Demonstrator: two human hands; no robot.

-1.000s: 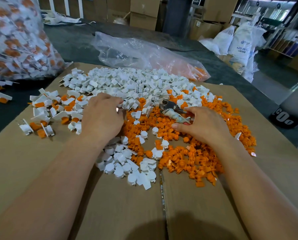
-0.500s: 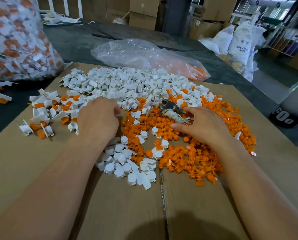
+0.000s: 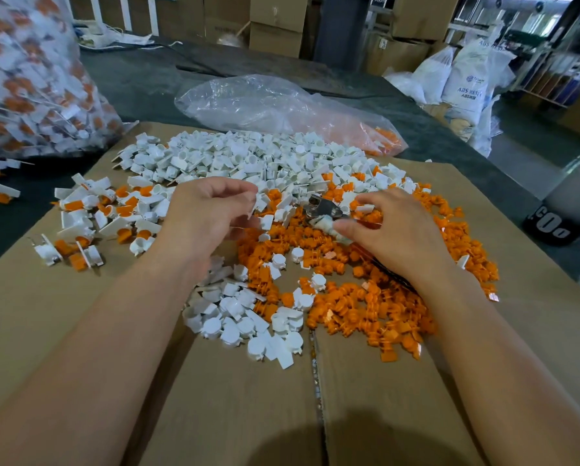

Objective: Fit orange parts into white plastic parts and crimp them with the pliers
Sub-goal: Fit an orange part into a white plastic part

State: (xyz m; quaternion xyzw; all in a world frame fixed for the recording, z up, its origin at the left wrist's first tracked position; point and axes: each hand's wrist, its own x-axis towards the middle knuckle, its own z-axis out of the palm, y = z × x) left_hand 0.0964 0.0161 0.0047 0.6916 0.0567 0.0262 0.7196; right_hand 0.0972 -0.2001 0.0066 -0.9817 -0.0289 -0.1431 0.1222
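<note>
Hundreds of white plastic parts point(image 3: 248, 159) are heaped along the far edge of the cardboard point(image 3: 63, 331). The orange parts point(image 3: 366, 307) spill from the middle out toward the right edge, and a looser cluster of fitted white-and-orange pieces point(image 3: 90, 213) sits by the left edge. Open room? Plenty: bare board all along the near edge and at the near left corner, where both forearms come in. The left hand point(image 3: 204, 216) hovers where the white meets the orange, knuckles up, fingers curled in toward the thumb; whether a white piece is pinched there I cannot tell. The right hand point(image 3: 396, 233) lies low on the orange spread, thumb and fingers wrapped round the pliers point(image 3: 320, 208). Their metal head points toward the left hand, near it but apart. Beyond the far edge lies a crumpled clear plastic bag point(image 3: 265, 102).
</note>
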